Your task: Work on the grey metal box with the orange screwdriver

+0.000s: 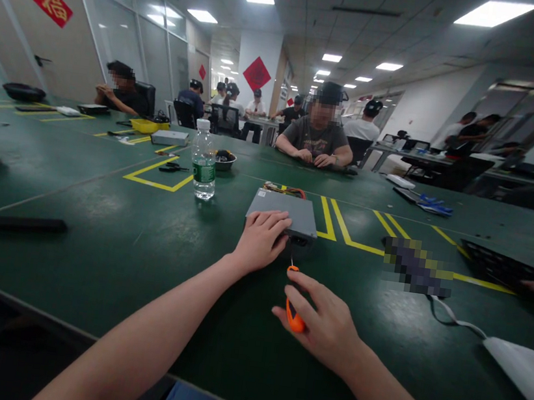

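A grey metal computer power supply (298, 210) lies on the green table in front of me, its socket side facing me and a bundle of coloured cables (292, 191) at its far side. My left hand (265, 236) rests on its near left part, fingers stretched over the top and thumb by the front edge. Below the box, my right hand (323, 319) has its fingers loosely round the orange handle of a screwdriver (296, 319). The thin shaft points up at the front face near the socket. Whether the tip sits in a screw is too small to tell.
A water bottle (203, 165) stands left of the box, with a metal bowl (224, 160) behind it. Farther right are a pixelated dark object (416, 265), a white cabled device (522, 371) and blue-handled tools (428, 203). A black bar (12, 223) lies left. A person (320, 128) sits opposite.
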`<state>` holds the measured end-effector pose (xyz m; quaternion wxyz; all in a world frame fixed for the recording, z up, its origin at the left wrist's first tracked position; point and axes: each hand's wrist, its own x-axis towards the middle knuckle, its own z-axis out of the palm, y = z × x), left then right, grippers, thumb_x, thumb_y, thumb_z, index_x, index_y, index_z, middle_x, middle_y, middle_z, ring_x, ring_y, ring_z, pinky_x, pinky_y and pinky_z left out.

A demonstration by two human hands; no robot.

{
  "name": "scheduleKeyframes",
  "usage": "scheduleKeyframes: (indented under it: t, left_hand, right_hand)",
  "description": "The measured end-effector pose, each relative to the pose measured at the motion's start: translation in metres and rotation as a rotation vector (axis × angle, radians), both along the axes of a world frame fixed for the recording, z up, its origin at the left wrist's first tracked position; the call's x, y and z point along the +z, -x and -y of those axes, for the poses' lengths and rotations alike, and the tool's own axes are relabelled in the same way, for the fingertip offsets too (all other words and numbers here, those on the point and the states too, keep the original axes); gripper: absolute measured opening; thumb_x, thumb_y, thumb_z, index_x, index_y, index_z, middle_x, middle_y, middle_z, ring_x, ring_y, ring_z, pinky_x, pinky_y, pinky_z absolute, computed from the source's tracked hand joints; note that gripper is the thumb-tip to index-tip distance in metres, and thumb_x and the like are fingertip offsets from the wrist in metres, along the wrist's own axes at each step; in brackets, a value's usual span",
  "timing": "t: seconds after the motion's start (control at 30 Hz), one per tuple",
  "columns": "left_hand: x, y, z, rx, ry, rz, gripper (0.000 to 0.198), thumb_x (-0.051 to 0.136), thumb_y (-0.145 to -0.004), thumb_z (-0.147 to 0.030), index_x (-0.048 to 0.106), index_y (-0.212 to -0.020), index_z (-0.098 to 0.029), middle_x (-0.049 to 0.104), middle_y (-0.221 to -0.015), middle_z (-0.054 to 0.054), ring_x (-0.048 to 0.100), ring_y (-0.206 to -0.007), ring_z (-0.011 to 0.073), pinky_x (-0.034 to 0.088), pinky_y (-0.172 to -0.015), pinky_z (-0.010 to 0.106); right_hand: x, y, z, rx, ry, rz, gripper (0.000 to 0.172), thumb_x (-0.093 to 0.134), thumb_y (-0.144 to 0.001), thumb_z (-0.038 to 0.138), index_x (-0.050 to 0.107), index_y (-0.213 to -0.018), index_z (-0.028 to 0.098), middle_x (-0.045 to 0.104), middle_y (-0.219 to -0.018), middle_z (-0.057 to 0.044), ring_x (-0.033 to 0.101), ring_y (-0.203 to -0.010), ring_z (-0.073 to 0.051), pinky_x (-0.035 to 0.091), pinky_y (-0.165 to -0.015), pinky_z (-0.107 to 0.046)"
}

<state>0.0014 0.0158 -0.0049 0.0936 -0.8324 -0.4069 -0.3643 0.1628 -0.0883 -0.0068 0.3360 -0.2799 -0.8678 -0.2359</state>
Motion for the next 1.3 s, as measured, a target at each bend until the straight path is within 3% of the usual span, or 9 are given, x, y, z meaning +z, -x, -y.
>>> scheduleKeyframes:
  t: [0.1,0.33,0.6,0.73,0.9,1.0,1.17,1.3]
  left_hand:
    - [0.000,0.000,0.000,-0.002,0.001,-0.005,0.030,0.046,-0.087,-0.027,0.051,-0.117,-0.025,0.052,-0.130,0.001,0.043,-0.121,0.0189,0.028,-0.099,0.038]
    - [0.000,0.000,0.000,0.005,0.006,-0.009,0.030,0.046,-0.087,-0.027,0.051,-0.116,-0.025,0.053,-0.130,0.001,0.043,-0.121,0.0194,0.028,-0.099,0.038]
    - [0.000,0.000,-0.001,-0.002,-0.008,-0.001,0.030,0.047,-0.087,-0.027,0.053,-0.116,-0.024,0.054,-0.129,0.002,0.044,-0.120,0.0190,0.027,-0.099,0.037]
    - [-0.003,0.000,-0.001,0.002,-0.033,0.014,0.029,0.040,-0.091,-0.028,0.053,-0.117,-0.025,0.053,-0.130,0.002,0.042,-0.122,0.0180,0.025,-0.101,0.037]
    - [-0.005,0.004,-0.004,0.155,-0.068,0.163,0.031,0.042,-0.091,-0.030,0.052,-0.121,-0.028,0.041,-0.139,0.006,0.032,-0.130,0.0228,0.022,-0.103,0.043]
    - [-0.008,0.009,-0.010,0.236,-0.023,0.302,0.035,0.045,-0.090,-0.035,0.048,-0.124,-0.027,0.034,-0.142,0.010,0.031,-0.130,0.0261,0.028,-0.101,0.046]
    - [-0.014,0.014,-0.017,0.107,0.085,0.408,0.034,0.047,-0.088,-0.041,0.053,-0.117,-0.025,0.027,-0.142,0.010,0.036,-0.128,0.0245,0.036,-0.100,0.040]
    - [-0.015,0.015,-0.015,0.077,0.103,0.401,0.035,0.057,-0.082,-0.041,0.056,-0.113,-0.026,0.022,-0.142,0.008,0.034,-0.129,0.0278,0.037,-0.101,0.041]
  right_hand:
    - [0.006,-0.001,0.005,0.040,0.059,0.015,0.032,0.043,-0.089,0.036,0.055,-0.102,0.009,0.058,-0.107,-0.020,0.062,-0.088,-0.022,0.054,-0.066,-0.031]
    - [0.013,-0.005,0.004,0.081,0.034,0.026,0.032,0.044,-0.091,0.037,0.054,-0.107,0.011,0.061,-0.105,-0.019,0.063,-0.086,-0.022,0.054,-0.067,-0.034]
    - [0.003,-0.006,0.001,0.120,0.080,-0.059,0.035,0.054,-0.085,0.046,0.049,-0.099,0.013,0.063,-0.102,-0.019,0.065,-0.087,-0.022,0.056,-0.068,-0.032]
    - [0.003,-0.002,0.004,0.128,0.131,-0.028,0.034,0.048,-0.087,0.037,0.049,-0.107,0.010,0.061,-0.106,-0.020,0.063,-0.093,-0.024,0.055,-0.072,-0.033]
    - [0.006,0.002,0.006,0.096,0.077,0.054,0.036,0.048,-0.089,0.039,0.055,-0.109,0.010,0.061,-0.107,-0.020,0.064,-0.089,-0.024,0.055,-0.071,-0.033]
    - [0.006,0.002,0.005,0.090,0.051,0.068,0.038,0.049,-0.088,0.044,0.057,-0.105,0.011,0.062,-0.106,-0.019,0.064,-0.086,-0.023,0.055,-0.069,-0.033]
    - [0.002,0.002,0.002,0.096,0.057,-0.069,0.037,0.050,-0.087,0.048,0.051,-0.097,0.012,0.063,-0.099,-0.018,0.064,-0.089,-0.022,0.056,-0.069,-0.031]
    - [0.001,0.001,0.001,0.036,0.017,-0.081,0.024,0.055,-0.085,0.040,0.049,-0.086,0.017,0.064,-0.092,-0.014,0.064,-0.081,-0.021,0.055,-0.064,-0.032]
